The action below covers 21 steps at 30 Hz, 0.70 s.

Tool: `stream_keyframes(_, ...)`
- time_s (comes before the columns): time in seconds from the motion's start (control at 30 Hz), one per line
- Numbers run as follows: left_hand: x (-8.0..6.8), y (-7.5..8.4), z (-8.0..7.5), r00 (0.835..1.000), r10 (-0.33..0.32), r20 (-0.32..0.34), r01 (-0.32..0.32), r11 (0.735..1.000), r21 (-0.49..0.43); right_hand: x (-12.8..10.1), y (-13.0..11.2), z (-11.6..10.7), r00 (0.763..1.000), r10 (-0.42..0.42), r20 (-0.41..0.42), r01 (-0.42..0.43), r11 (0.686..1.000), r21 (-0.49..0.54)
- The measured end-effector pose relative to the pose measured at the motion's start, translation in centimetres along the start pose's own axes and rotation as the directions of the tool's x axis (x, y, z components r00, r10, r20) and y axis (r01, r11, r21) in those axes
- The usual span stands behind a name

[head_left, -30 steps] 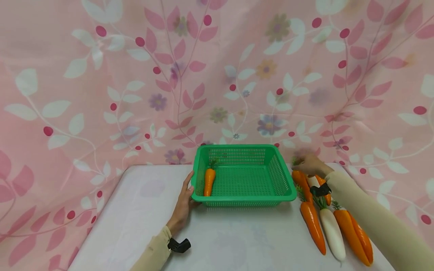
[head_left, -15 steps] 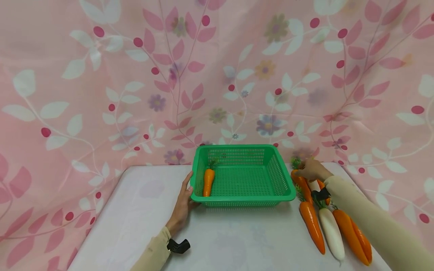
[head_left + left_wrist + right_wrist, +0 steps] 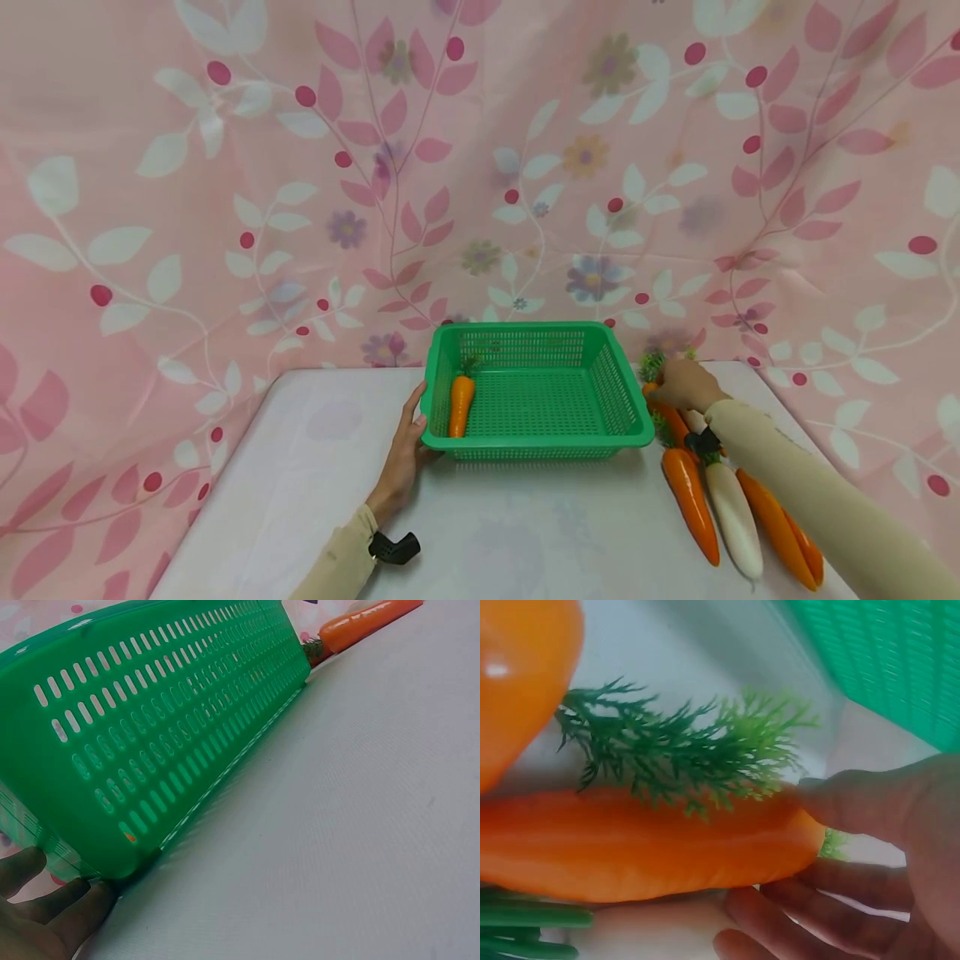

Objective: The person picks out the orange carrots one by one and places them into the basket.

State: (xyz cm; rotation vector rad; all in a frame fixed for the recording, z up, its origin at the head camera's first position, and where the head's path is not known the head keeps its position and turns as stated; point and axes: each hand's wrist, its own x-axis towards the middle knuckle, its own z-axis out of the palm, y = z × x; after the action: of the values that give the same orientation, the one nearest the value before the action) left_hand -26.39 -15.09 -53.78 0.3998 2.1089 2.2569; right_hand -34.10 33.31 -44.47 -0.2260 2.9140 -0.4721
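With my right hand (image 3: 684, 385) I am pinching a carrot (image 3: 630, 847) near its leafy end, presumably for purchase; it is lying right of the basket (image 3: 540, 441). My left hand (image 3: 401, 462), fingers apart, is touching the basket's left side, apparently steadying it.

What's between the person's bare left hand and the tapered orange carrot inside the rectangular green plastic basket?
The head view shows the basket's left wall between the left hand and the carrot.
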Motion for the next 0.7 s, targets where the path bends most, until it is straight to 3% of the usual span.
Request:
stream_keyframes(0.27, -0.1, 0.1, 0.0, 1.0, -0.003, -0.005, 0.003, 1.0, 0.0, 0.4, -0.6, 0.6, 0.999, -0.028, 0.044, 0.03, 0.999, -0.041)
stream_keyframes(0.5, -0.1, 0.0, 0.0, 1.0, -0.002, -0.005, 0.002, 1.0, 0.012, 0.5, -0.1, 0.8, 0.996, -0.091, 0.01, 0.091, 0.995, -0.051)
stream_keyframes(0.7, 0.0, -0.1, -0.1, 1.0, 0.005, 0.013, -0.005, 1.0, 0.007, 0.5, 0.7, 0.9, 0.993, -0.115, 0.005, 0.115, 0.993, 0.003)
